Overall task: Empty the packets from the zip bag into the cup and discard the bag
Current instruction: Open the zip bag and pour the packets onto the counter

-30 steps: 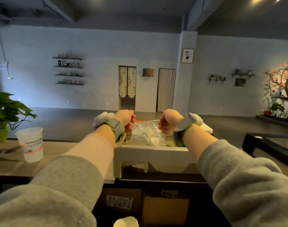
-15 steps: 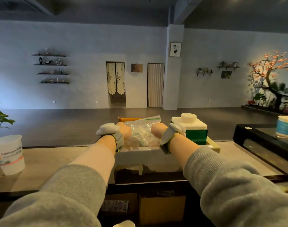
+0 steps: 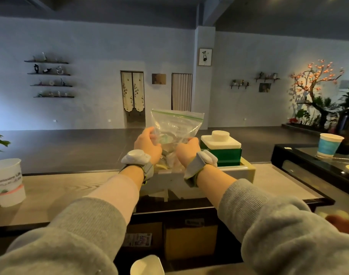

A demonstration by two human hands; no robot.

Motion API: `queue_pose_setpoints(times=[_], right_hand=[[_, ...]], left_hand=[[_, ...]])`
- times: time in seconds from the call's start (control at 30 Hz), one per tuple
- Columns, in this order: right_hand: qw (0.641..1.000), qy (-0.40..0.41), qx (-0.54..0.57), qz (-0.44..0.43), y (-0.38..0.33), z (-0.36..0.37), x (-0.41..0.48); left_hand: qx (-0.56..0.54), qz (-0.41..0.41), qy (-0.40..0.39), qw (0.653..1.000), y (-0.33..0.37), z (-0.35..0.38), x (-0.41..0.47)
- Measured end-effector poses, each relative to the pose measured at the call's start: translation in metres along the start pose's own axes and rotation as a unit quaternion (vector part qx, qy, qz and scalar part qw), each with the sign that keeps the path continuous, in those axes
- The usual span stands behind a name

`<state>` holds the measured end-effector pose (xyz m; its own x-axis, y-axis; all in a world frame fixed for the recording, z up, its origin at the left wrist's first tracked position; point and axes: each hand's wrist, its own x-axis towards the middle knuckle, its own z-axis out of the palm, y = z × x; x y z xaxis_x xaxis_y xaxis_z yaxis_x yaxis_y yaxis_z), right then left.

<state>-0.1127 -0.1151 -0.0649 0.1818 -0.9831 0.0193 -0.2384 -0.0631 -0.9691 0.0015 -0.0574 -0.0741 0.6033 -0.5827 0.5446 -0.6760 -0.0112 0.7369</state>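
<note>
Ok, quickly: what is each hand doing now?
Left hand: grips the zip bag, lower left side.
Right hand: grips the same bag, lower right side.

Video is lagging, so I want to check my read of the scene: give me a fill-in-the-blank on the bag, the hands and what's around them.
1. The left hand and right hand hold the zip bag with its zip strip at the ____.
2. That strip is ____ in colour.
3. The printed white cup stands on the counter to the bag's ____.
4. The box beside the right hand has a ____ lid.
Missing words: top; green; left; white.
</note>
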Motion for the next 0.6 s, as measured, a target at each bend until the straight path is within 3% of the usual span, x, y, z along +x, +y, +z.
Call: queue_pose_setpoints(times=[0.27,0.5,0.6], right_hand=[[0.985,0.011,0.096,-0.142,-0.004,-0.023,-0.033],[0.977,0.049,0.140,-0.156,0.016,-0.039,-0.089],[0.978,0.012,0.142,-0.153,0.037,-0.043,-0.105]], left_hand=[[-0.045,0.076,0.073,0.993,0.027,-0.015,-0.031],[-0.071,0.077,0.092,0.990,0.031,-0.020,-0.085],[-0.068,0.073,0.082,0.992,0.028,-0.022,-0.108]])
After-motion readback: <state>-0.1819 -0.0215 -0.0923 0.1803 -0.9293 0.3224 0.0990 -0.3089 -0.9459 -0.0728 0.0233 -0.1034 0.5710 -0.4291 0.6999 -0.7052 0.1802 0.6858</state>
